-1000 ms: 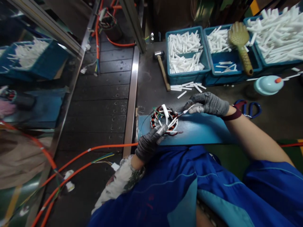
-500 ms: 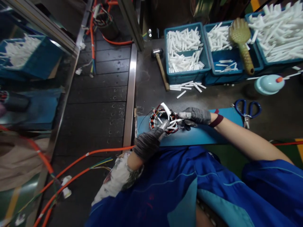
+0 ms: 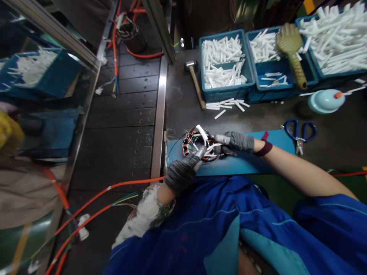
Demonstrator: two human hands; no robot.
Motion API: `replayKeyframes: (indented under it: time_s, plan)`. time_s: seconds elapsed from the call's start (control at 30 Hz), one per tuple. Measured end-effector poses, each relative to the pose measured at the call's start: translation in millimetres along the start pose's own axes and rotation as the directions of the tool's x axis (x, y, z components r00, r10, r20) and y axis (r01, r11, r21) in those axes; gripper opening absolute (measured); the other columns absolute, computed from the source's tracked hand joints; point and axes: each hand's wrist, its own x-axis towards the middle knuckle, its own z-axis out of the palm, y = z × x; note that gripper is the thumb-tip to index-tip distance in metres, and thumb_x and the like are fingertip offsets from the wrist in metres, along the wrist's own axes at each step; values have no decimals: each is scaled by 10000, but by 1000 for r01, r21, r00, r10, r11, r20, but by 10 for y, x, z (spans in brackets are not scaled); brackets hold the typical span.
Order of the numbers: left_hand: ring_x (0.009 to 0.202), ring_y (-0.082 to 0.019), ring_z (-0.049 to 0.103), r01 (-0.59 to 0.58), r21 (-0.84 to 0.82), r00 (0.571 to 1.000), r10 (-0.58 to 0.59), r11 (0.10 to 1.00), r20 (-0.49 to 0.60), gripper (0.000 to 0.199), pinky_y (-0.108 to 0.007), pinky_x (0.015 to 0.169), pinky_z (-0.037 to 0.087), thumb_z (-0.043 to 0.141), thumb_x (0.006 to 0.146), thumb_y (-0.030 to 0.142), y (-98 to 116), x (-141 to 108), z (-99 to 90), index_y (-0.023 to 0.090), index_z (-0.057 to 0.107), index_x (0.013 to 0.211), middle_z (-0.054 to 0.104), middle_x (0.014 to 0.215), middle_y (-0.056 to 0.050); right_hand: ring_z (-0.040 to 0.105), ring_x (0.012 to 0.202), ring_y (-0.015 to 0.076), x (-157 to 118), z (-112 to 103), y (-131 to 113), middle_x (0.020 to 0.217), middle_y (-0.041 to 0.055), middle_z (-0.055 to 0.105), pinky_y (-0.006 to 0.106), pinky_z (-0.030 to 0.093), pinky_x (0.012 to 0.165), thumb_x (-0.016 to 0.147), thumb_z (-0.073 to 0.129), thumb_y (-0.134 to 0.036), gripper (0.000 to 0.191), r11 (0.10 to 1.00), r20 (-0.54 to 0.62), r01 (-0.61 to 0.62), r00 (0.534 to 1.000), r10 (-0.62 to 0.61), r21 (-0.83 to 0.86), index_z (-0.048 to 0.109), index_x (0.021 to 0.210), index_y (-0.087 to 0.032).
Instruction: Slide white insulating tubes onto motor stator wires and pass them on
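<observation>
A motor stator point(image 3: 186, 148) with orange-and-black windings, thin coloured wires and white sleeves stands on the blue mat point(image 3: 243, 165). My left hand point(image 3: 183, 168), in a grey glove, is closed at its near side, thumb and fingers on the stator's rim and white sleeving. From the right, my gloved right hand point(image 3: 236, 142) pinches a thin white sleeve point(image 3: 213, 146) at the stator's edge. A thicker white sleeve point(image 3: 202, 132) arches up from the top of the ring. My fingers hide part of the windings.
Blue bins point(image 3: 226, 89) of white sleeves line the back, a yellowish scoop point(image 3: 292, 49) on one. A hammer point(image 3: 196, 86), loose sleeves point(image 3: 220, 114), blue-handled scissors point(image 3: 299, 135) and a light-blue bottle point(image 3: 327, 102) lie around. Orange cables point(image 3: 120, 184) cross the left conveyor. Someone's yellow sleeve point(image 3: 10, 131) shows far left.
My hands and the stator stay nearly in place, with only slight finger movement. At the far left, a yellow sleeve has come into view. The camera has shifted slightly.
</observation>
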Motion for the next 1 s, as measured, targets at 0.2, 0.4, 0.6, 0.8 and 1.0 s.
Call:
replayKeyframes:
  time_s: [0.2,0.4,0.6,0.8,1.0]
  plan:
    - [1004,-280,763,65,5,991,-64,998,-115,419,-325,719,616,623,991,359,168,67,-54,250,662,1393,705,1324,-125,622,1098,341,448,-468,296,1127,163,721,469,467,949,986,569,-481,377,676,-488,-269,859,-154,-686,773,1073,-177]
    - [816,-262,770,53,29,974,-46,998,-224,322,-330,687,596,623,993,353,212,57,66,234,750,1264,761,1184,-141,615,1152,342,598,-418,401,1190,181,716,501,448,1035,981,585,-315,270,717,-540,-237,810,-227,-656,751,1071,-121]
    - [736,-213,753,30,34,963,-20,999,-270,205,-261,598,549,676,949,312,190,68,149,284,820,1093,789,1098,-93,706,928,229,-352,46,-71,1063,69,755,338,549,843,981,599,-492,348,945,-682,61,677,-276,-321,706,1165,-217]
    - [723,-196,743,12,-28,961,-19,1000,-277,197,-245,609,547,701,933,307,158,68,176,283,825,1084,789,1091,-94,718,764,175,-728,445,-95,908,55,780,282,567,739,923,688,-357,198,951,-607,176,736,-299,-254,768,975,-184]
    - [753,-224,752,1,-3,957,-2,1000,-291,209,-268,626,563,724,912,277,169,46,188,289,826,1094,788,1094,-94,741,882,199,-664,380,-14,956,65,788,303,575,811,971,648,-441,283,918,-484,230,793,-370,-323,789,1037,-205]
